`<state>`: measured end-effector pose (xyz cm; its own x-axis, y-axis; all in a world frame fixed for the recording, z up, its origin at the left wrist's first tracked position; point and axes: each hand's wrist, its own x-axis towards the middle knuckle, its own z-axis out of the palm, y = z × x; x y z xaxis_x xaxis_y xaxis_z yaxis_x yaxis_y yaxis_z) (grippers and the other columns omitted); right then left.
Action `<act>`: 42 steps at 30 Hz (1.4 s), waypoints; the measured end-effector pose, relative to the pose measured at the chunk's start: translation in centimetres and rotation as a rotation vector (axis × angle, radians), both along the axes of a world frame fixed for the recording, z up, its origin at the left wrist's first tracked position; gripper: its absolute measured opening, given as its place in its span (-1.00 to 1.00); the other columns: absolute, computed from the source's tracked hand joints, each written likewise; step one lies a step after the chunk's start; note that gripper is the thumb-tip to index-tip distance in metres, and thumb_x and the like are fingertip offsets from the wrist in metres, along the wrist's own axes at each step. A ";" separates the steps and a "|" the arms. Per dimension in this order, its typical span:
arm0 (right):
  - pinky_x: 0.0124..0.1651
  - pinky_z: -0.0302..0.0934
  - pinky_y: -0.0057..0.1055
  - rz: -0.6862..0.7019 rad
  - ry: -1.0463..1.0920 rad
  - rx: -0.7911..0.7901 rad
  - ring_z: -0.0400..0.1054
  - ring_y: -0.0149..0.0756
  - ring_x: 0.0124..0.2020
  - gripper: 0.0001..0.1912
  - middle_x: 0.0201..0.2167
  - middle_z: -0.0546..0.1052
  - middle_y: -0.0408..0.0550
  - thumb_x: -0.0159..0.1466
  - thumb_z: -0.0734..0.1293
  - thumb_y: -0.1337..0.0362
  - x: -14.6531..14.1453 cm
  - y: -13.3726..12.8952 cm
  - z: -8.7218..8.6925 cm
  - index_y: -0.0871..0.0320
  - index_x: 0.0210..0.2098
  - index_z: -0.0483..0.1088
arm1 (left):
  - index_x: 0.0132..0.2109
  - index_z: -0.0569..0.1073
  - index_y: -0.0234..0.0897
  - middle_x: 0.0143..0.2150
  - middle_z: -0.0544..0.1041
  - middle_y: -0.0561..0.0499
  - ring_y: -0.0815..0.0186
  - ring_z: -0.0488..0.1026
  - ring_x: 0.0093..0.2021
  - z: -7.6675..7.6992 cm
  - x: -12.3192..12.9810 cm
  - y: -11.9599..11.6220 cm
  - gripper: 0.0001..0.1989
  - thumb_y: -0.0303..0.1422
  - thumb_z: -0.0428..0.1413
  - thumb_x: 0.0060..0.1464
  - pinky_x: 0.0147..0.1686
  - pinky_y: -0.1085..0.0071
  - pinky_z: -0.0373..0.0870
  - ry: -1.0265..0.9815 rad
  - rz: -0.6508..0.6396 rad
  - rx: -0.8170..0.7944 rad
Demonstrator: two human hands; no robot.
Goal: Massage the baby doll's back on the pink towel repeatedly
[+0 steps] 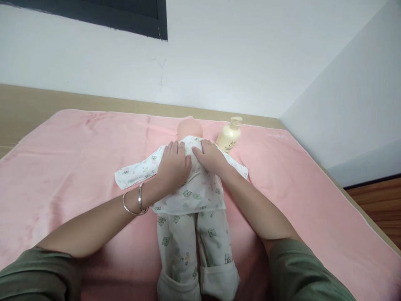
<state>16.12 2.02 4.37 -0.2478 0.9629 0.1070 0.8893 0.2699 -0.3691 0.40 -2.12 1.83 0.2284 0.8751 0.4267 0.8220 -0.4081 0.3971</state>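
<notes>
A baby doll (194, 200) in a white printed shirt (200, 188) and matching pants (181, 238) lies stretched out on a pink sheet (94, 175), its bare round head (189, 128) at the far end and its turned-up pant cuffs at the near edge, beneath a person's two hands. The left hand (175, 165) rests flat on the upper left of the shirt, fingers side by side and the thumb slightly apart; the right hand (213, 156) lies over the upper right, fingers at the shoulder and thumb spread toward the middle. The shirt's arms reach out to left and right. Silvery bracelets (140, 197) circle the left wrist, and dark green sleeves (307, 267) cover both upper arms. A cream pump bottle (228, 137) with dark lettering, too small to read, stands on the sheet just beyond the doll's shoulder at right. A tan tabletop (31, 104) shows around the sheet, backed by a pale wall (219, 62) with a dark frame (163, 25) at far left; wood-grained brown flooring (379, 200) appears at right.
</notes>
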 end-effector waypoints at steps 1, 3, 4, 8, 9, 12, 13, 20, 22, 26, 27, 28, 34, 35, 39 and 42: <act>0.18 0.27 -0.06 -0.004 0.020 -0.035 0.39 0.04 0.05 -0.55 -0.01 0.54 0.23 0.43 0.13 0.05 0.3 0.5 0.0 0.29 -0.01 0.42 | 0.15 0.33 -0.46 0.15 0.41 -0.44 -0.17 0.28 0.25 0.0 0.2 -0.5 -0.59 -0.35 -0.14 0.26 0.22 -0.22 0.19 0.013 0.006 0.012; 0.19 0.26 -0.08 0.014 0.028 -0.052 0.39 0.03 0.07 -0.51 0.02 0.53 0.23 0.45 0.11 0.03 0.5 1.0 0.0 0.30 0.03 0.41 | 0.20 0.28 -0.54 0.23 0.35 -0.48 -0.19 0.21 0.31 0.0 0.5 -0.9 -0.54 -0.36 -0.15 0.25 0.25 -0.22 0.17 0.048 0.029 0.016; 0.21 0.24 -0.07 0.022 0.008 -0.035 0.38 0.04 0.09 -0.51 0.04 0.52 0.25 0.45 0.11 0.04 0.5 0.9 -0.1 0.32 0.06 0.40 | 0.19 0.29 -0.54 0.22 0.35 -0.47 -0.18 0.22 0.30 0.1 0.5 -0.8 -0.54 -0.36 -0.14 0.24 0.25 -0.19 0.19 0.053 0.038 0.006; 0.29 0.15 0.00 0.063 -0.174 0.150 0.31 0.14 0.17 -0.52 0.08 0.48 0.40 0.45 0.08 0.20 -0.7 -1.4 -0.5 0.48 0.11 0.35 | 0.05 0.42 -0.44 0.01 0.50 -0.33 -0.06 0.40 0.08 0.4 -0.2 1.3 -0.62 -0.36 -0.11 0.18 0.15 -0.04 0.34 -0.035 0.070 -0.117; 0.30 0.13 0.01 0.083 -0.200 0.213 0.30 0.15 0.18 -0.53 0.09 0.46 0.42 0.45 0.06 0.24 -1.0 -2.2 -0.7 0.50 0.11 0.35 | 0.03 0.43 -0.42 -0.01 0.52 -0.31 -0.04 0.42 0.06 0.4 -0.5 1.9 -0.62 -0.35 -0.12 0.19 0.13 -0.01 0.36 -0.079 0.081 -0.149; 0.34 0.11 -0.04 0.148 -0.171 0.347 0.29 0.11 0.17 -0.57 0.09 0.46 0.37 0.43 0.03 0.31 -1.7 -3.4 -0.8 0.43 0.04 0.40 | 0.03 0.44 -0.36 0.00 0.54 -0.25 0.01 0.43 0.05 0.4 -0.9 2.9 -0.61 -0.30 -0.17 0.24 0.13 0.02 0.37 -0.152 0.101 -0.182; 0.33 0.13 -0.07 0.149 -0.141 0.338 0.31 0.07 0.14 -0.60 0.05 0.48 0.33 0.42 0.04 0.33 -1.7 -3.3 -0.8 0.38 -0.01 0.41 | 0.03 0.44 -0.36 -0.01 0.54 -0.25 0.01 0.43 0.05 0.5 -0.8 2.8 -0.60 -0.30 -0.18 0.25 0.12 0.02 0.38 -0.136 0.102 -0.173; 0.14 0.27 -0.11 0.025 0.007 0.019 0.39 -0.02 -0.03 -0.65 -0.09 0.55 0.20 0.42 0.11 0.17 0.0 1.0 -0.2 0.27 -0.11 0.41 | 0.25 0.30 -0.58 0.27 0.32 -0.44 -0.14 0.23 0.30 0.3 0.8 -1.1 -0.47 -0.34 -0.17 0.26 0.30 -0.08 0.19 0.053 0.038 0.007; 0.16 0.25 -0.09 0.026 -0.016 0.031 0.39 0.00 0.01 -0.61 -0.06 0.54 0.25 0.43 0.09 0.16 0.1 1.1 -0.3 0.31 -0.07 0.41 | 0.27 0.27 -0.58 0.29 0.29 -0.44 -0.14 0.19 0.33 0.3 0.9 -1.3 -0.46 -0.35 -0.16 0.25 0.33 -0.08 0.15 0.050 0.032 0.019; 0.30 0.12 0.03 0.074 -0.101 0.164 0.30 0.13 0.17 -0.54 0.06 0.48 0.41 0.42 0.08 0.22 -0.8 -1.3 -0.6 0.46 0.06 0.37 | 0.09 0.40 -0.47 0.07 0.47 -0.35 -0.06 0.38 0.11 0.6 -0.1 0.8 -0.58 -0.38 -0.14 0.19 0.18 0.00 0.33 0.004 0.053 -0.089; 0.34 0.08 0.04 0.090 -0.107 0.208 0.27 0.14 0.22 -0.52 0.11 0.45 0.44 0.42 0.08 0.23 -1.2 -2.1 -0.7 0.50 0.11 0.34 | 0.00 0.42 -0.41 -0.01 0.50 -0.31 -0.03 0.42 0.03 0.6 -0.5 1.6 -0.64 -0.38 -0.15 0.18 0.12 0.02 0.37 -0.011 0.060 -0.132; 0.37 0.05 0.04 0.107 -0.107 0.251 0.23 0.15 0.26 -0.50 0.16 0.41 0.46 0.41 0.07 0.25 -1.5 -2.7 -0.7 0.53 0.15 0.30 | -0.08 0.42 -0.36 -0.09 0.52 -0.28 -0.01 0.44 -0.03 0.7 -0.8 2.2 -0.68 -0.38 -0.16 0.19 0.07 0.04 0.39 -0.024 0.067 -0.169; 0.21 0.25 -0.07 0.106 0.040 0.182 0.36 0.03 0.07 -0.65 -0.01 0.51 0.25 0.32 0.09 0.33 -1.3 -2.0 -0.4 0.30 -0.03 0.39 | -0.13 0.41 -0.32 -0.13 0.53 -0.26 -0.02 0.45 -0.07 0.8 -1.1 2.8 -0.67 -0.33 -0.22 0.26 0.02 0.01 0.41 0.022 0.087 -0.158; 0.17 0.27 -0.09 0.079 0.076 0.151 0.38 0.01 0.02 -0.69 -0.06 0.53 0.21 0.32 0.10 0.31 -1.0 -1.3 -0.4 0.25 -0.08 0.39 | -0.09 0.42 -0.34 -0.11 0.53 -0.27 -0.03 0.45 -0.05 0.8 -0.9 2.3 -0.66 -0.33 -0.21 0.26 0.03 0.00 0.41 0.040 0.082 -0.132; 0.14 0.28 -0.09 0.028 0.136 0.072 0.39 -0.01 -0.02 -0.66 -0.10 0.54 0.19 0.39 0.06 0.19 0.3 1.3 -1.0 0.22 -0.13 0.39 | 0.13 0.40 -0.51 0.13 0.47 -0.36 -0.10 0.36 0.17 0.8 0.3 -0.1 -0.55 -0.36 -0.17 0.24 0.21 -0.03 0.31 0.066 0.040 0.003; 0.19 0.26 -0.08 0.056 0.111 0.046 0.38 0.00 0.05 -0.57 -0.02 0.53 0.25 0.41 0.04 0.16 0.7 2.0 -1.3 0.29 -0.03 0.39 | 0.22 0.34 -0.62 0.28 0.35 -0.41 -0.11 0.23 0.32 0.5 0.7 -0.9 -0.47 -0.36 -0.18 0.24 0.36 -0.02 0.15 0.015 -0.007 0.032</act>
<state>16.78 4.05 3.05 -0.2856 0.9411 0.1809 0.8265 0.3374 -0.4506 1.07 -3.02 2.33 0.2409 0.8595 0.4509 0.8251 -0.4260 0.3711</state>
